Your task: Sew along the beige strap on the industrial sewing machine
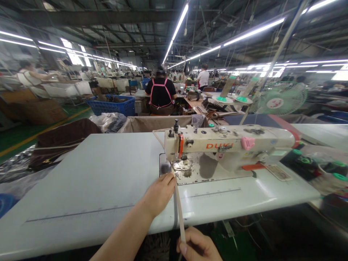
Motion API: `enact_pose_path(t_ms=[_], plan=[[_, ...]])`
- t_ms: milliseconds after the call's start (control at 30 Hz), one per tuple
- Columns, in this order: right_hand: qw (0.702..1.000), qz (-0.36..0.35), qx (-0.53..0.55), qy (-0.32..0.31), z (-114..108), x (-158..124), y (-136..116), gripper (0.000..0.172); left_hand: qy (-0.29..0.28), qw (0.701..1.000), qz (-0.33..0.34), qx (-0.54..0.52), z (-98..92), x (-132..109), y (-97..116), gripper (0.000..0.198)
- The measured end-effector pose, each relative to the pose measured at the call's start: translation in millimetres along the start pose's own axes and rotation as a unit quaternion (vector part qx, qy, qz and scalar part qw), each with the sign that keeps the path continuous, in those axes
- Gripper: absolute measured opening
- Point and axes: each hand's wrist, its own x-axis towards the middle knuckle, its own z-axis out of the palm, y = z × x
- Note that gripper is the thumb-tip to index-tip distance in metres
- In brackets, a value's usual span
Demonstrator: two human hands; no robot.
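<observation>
A sewing machine (228, 145) with orange lettering stands on the pale work table (108, 174). A narrow beige strip (179, 208) runs from under its presser foot over the table's front edge. Close in front of the needle area, my left hand (160, 194) is closed on the strip, its fingertips resting at the metal bed plate. Below the table edge, my right hand (199, 244) pinches the strip's lower part between thumb and fingers. More beige strip (158, 138) shows behind the machine head on the left. The needle point is too small to make out.
Thread cones (328, 174) stand at the right end, under a green fan (282, 98). A blue basket (111, 106) and brown fabric (62, 141) lie beyond the table to the left. A co-worker in pink straps (160, 92) sits ahead, facing away.
</observation>
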Motion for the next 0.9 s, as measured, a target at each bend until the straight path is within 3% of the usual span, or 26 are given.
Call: enact_pose_path(t_ms=[233, 433, 900], plan=[[0.988, 0.105, 0.116, 0.012, 10, -1, -6, 0.055, 0.008, 1.0, -0.003, -0.018, 5.2, -2, -3, 0.018], [0.983, 0.119, 0.135, 0.04, 14, -11, -15, 0.049, 0.006, 1.0, -0.005, -0.009, 1.6, -2, -3, 0.018], [0.986, 0.104, 0.126, 0.026, 13, -16, -17, 0.047, -0.003, 1.0, -0.006, 0.006, 2.6, -2, -3, 0.024]])
